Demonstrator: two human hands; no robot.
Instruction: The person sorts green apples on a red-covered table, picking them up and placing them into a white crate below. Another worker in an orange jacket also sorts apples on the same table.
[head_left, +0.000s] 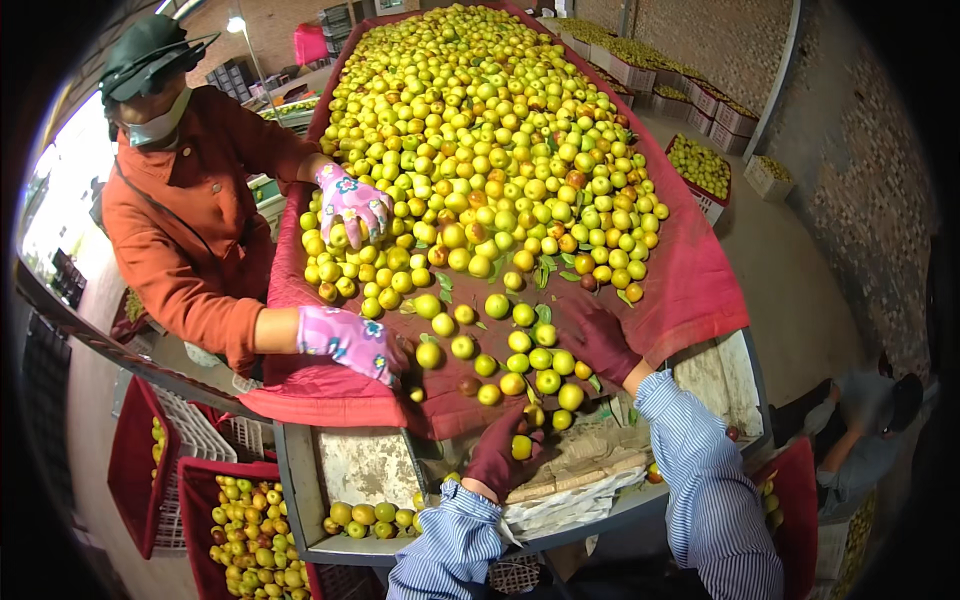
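Green-yellow jujube fruits (465, 165), some with brown patches, lie heaped on a red quilted cloth (690, 277) over a large table. My left hand (502, 454), in a dark red glove, is at the cloth's near edge with a yellow-green fruit (521, 448) at its fingers. My right hand (600, 337), gloved alike, rests on the cloth with fingers spread, just right of a loose group of fruits (540, 360). Its fingertips are blurred, and I see no fruit in it. Small green leaves (544, 274) lie among the fruits.
Across the left side a co-worker in an orange jacket (180, 247) reaches in with flowered gloves (349, 345). The tray's wooden rim (352, 559) runs nearest me. Red-lined crates (184, 480) of fruit stand lower left. More crates (705, 202) and another person (862, 427) are at right.
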